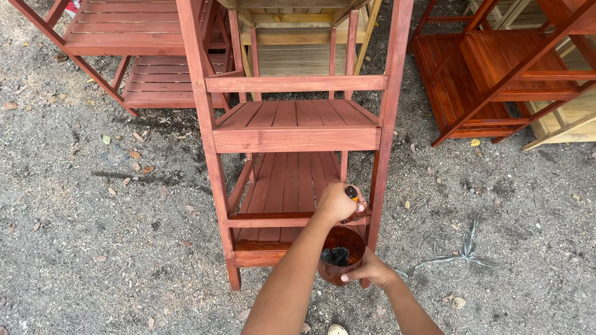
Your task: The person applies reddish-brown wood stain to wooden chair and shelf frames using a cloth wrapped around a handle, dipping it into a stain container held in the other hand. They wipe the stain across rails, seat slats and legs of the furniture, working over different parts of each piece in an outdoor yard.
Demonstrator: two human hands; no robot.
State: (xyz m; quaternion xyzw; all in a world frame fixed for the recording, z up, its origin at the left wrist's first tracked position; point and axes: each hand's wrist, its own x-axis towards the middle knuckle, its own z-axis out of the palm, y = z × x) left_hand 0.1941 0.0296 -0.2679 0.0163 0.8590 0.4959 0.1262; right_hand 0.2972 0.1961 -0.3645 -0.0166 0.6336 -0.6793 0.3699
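My left hand (337,202) is closed around a brush handle (352,192) with a black and yellow end. It presses the brush against the right end of the lower front rail (267,220) of a red-brown stained wooden shelf rack (297,138). The bristles are hidden behind my fist. Just below, my right hand (370,270) holds a small round cup (339,254), stained red-brown, with dark liquid inside. The cup hangs close to the rack's front right leg (380,186).
The rack stands on grey gravel strewn with dry leaves (133,155). More stained racks lie at the top left (133,37) and top right (490,68). An unstained pale wooden rack (298,37) stands behind. A shoe tip (337,329) shows at the bottom edge.
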